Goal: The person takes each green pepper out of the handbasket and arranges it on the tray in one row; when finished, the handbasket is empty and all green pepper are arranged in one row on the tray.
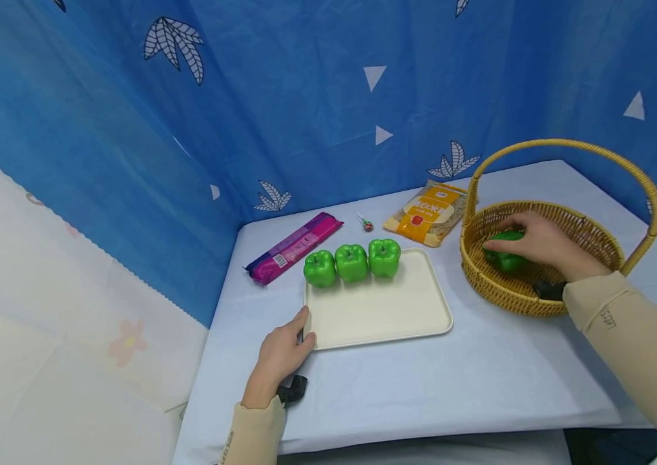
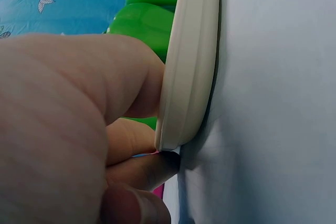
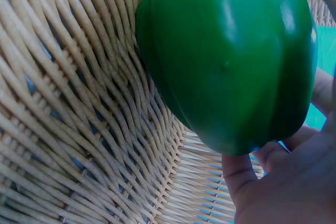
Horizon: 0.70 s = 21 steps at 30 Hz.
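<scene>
Inside the wicker basket [image 1: 543, 310], my right hand [image 1: 537, 240] grips a green bell pepper [image 1: 505, 258], fingers around its side. In the right wrist view this pepper [image 3: 226, 61] is close against the woven wall [image 3: 79, 108]. My left hand [image 1: 283, 349] holds the left edge of the cream tray [image 1: 377, 316], near its front corner. The left wrist view shows the thumb bent over the tray's rim [image 2: 184, 77] and fingers at its outer side. Three more green bell peppers [image 1: 351, 263] stand in a row along the tray's back edge.
A pink and purple packet [image 1: 296, 248] lies behind the tray at the left. Near it are a lollipop [image 1: 367, 225] and a yellow bag of grain [image 1: 428, 213]. The basket's tall handle [image 1: 566, 143] arches over the right arm. A blue curtain [image 1: 316, 97] hangs behind the table.
</scene>
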Tool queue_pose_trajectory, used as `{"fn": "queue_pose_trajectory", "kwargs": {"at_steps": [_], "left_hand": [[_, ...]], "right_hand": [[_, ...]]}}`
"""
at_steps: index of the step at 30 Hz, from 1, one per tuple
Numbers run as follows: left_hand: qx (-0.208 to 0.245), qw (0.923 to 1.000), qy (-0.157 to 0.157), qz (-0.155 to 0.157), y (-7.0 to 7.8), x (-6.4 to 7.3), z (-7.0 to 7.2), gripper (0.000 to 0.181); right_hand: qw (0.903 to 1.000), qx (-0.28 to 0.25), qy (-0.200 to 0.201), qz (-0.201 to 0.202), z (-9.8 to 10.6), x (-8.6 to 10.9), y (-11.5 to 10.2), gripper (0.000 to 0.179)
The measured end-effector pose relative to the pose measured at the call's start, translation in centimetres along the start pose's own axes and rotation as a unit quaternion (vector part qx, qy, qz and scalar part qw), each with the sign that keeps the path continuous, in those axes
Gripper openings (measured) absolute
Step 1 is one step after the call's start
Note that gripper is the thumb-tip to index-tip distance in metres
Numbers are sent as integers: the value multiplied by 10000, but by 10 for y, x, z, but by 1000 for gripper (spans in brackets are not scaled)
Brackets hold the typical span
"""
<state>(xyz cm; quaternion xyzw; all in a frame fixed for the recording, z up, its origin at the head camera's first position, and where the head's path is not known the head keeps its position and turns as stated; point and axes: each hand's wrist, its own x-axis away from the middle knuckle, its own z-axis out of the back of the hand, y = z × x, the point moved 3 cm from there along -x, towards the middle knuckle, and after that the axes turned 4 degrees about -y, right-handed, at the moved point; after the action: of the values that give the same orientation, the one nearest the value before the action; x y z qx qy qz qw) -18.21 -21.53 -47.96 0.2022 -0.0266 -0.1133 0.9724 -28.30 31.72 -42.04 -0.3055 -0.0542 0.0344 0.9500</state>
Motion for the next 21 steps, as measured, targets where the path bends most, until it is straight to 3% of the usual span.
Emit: {"fn": "queue_pose_trajectory", "kwargs": {"at_steps": [6, 11, 21], "left_hand": [[30, 10000, -41, 71, 0, 1, 0, 64], [24, 10000, -39, 59, 1, 1, 0, 64], [-15, 10000, -31, 65, 1, 0, 1, 64]], "right_hand": [[9998, -11, -177, 135, -3, 1, -1, 84], [9998, -131, 43, 175, 0, 2, -2, 73], [9987, -301, 404, 103, 3, 2, 0, 76]]}}
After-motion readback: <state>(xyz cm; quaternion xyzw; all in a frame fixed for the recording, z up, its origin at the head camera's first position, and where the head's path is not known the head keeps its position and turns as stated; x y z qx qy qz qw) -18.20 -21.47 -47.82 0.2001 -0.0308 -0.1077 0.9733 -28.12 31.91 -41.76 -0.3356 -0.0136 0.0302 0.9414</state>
